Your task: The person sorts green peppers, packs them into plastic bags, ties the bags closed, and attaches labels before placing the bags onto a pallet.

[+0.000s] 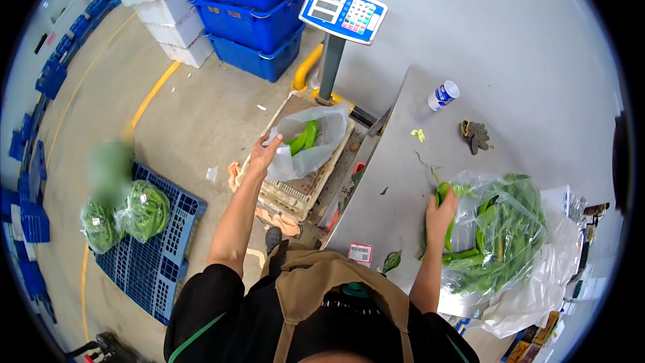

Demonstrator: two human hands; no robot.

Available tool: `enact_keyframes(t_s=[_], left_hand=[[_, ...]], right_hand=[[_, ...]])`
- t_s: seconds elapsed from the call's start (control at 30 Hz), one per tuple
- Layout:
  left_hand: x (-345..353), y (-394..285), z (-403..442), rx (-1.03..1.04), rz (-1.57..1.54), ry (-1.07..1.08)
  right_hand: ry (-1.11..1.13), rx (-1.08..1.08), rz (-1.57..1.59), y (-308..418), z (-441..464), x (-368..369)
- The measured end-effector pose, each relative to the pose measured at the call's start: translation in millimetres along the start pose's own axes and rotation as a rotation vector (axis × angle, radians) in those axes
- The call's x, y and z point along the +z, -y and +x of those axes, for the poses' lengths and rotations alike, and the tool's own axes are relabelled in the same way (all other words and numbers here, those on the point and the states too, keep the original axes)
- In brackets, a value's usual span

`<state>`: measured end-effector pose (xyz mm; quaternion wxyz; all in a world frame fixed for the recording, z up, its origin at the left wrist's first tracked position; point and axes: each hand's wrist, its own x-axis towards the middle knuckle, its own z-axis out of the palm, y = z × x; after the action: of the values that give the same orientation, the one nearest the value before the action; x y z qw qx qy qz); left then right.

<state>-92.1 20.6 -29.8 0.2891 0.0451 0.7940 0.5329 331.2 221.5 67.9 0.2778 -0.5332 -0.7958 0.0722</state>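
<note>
My left hand pinches the rim of a translucent plastic bag, which sits on the scale's platform crate. Inside that bag lie a few long green peppers. Over the steel table, my right hand is closed around green peppers, their stems poking out past the fingers. Right beside it rests a large clear bag full of green peppers, its mouth toward the hand. A white label and a dark green leaf lie near the table's front edge.
The scale's display stands on a post behind the platform. On the steel table are a white-blue cup and a glove. Stacked blue bins and foam boxes stand behind. Bagged greens sit on a blue pallet.
</note>
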Motion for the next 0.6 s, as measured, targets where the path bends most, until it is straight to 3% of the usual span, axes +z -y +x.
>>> enact_keyframes(t_s=[0.17, 0.3, 0.4, 0.47, 0.5, 0.6], left_hand=[[5.3, -10.7, -11.8, 0.052, 0.01, -0.023], [15.0, -4.0, -3.1, 0.129, 0.077, -0.131], [23.4, -1.9, -0.9, 0.148, 0.179, -0.233], [24.9, 30.1, 33.0, 0.196, 0.243, -0.176], [26.4, 30.1, 34.3, 0.195, 0.213, -0.159], [33.8, 50.7, 56.6, 0.179, 0.161, -0.157]], right_hand=[[0.083, 0.148, -0.174, -76.5, -52.6, -6.1], [0.181, 0.1, -0.375, -76.4, -66.0, -6.2], [0.135, 0.091, -0.356, -73.3, -62.9, -5.9], [0.203, 0.078, -0.319, -73.4, -62.0, -8.8], [0.378, 0.215, -0.285, -71.1, -57.6, -9.4], [0.255, 0.135, -0.316, -74.1, -66.9, 1.4]])
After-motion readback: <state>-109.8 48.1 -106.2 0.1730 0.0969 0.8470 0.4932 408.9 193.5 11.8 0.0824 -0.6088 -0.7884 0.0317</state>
